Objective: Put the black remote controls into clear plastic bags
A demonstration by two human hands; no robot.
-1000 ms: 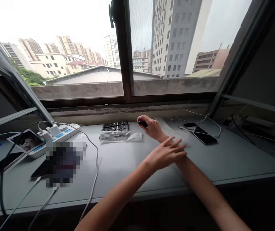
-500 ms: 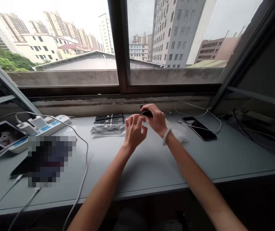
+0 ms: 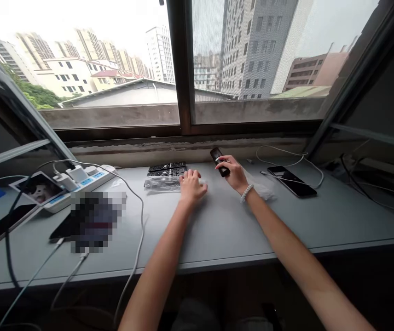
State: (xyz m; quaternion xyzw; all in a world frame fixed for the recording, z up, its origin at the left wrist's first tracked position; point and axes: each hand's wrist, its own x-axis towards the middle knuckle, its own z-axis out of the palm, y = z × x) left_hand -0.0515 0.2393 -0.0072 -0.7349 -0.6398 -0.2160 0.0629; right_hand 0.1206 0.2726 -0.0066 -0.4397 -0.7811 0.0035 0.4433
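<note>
My right hand [image 3: 234, 172] is wrapped round a dark, slim remote control [image 3: 217, 155], held tilted above the desk with a small pale label on its side. My left hand [image 3: 192, 185] is low over the desk, palm down, fingers curved and thumb apart, with nothing seen in it. Just left of it lies a remote in a clear plastic sleeve [image 3: 162, 185]. Behind that sleeve two black button remotes [image 3: 165, 172] lie side by side, their right ends close to my left fingers. A crumpled clear plastic bag [image 3: 262, 189] lies beside my right wrist.
A smartphone [image 3: 292, 181] with a white cable [image 3: 316, 172] lies at right. A white power strip [image 3: 89, 181] with plugs stands at left, near a blurred dark tablet-like device [image 3: 60, 228]. A loose grey cable [image 3: 141, 230] crosses the desk [image 3: 224, 230]. The window [image 3: 121, 92] rises behind.
My hands have parted: the left has dropped toward the desk beside the sleeved remote, while the right keeps the dark remote, now turned so more of it shows. The view has shifted slightly left.
</note>
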